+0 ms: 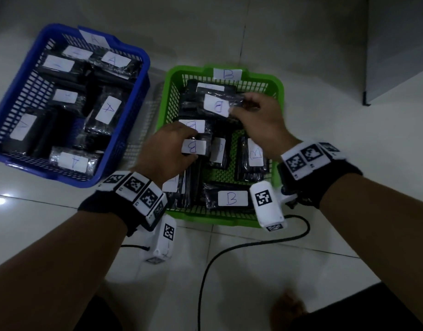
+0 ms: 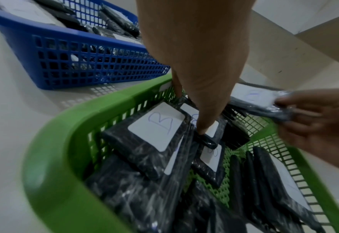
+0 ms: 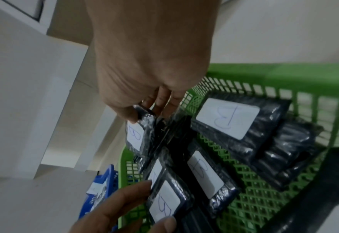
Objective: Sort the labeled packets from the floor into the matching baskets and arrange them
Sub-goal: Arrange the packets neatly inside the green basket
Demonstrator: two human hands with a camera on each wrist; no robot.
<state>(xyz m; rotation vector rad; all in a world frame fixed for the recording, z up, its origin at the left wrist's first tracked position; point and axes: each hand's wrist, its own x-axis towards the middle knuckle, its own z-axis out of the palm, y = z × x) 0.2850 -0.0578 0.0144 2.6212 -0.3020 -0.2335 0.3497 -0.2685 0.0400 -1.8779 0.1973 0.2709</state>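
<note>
Both hands were down in the green basket, which sat on the tiled floor just at three o'clock of the blue basket. The right hand pinched a black packet marked B by its end, thumb on top and fingers beneath, holding it raised over the far half of the basket, toward twelve o'clock. The left hand had its thumb and fingers curled round another B packet near the basket's nine o'clock wall, that one standing on edge among its neighbours. More B packets lay flat or leaned around them, one at six o'clock. The blue basket held packets marked A. A black cable trailed across the floor below.
</note>
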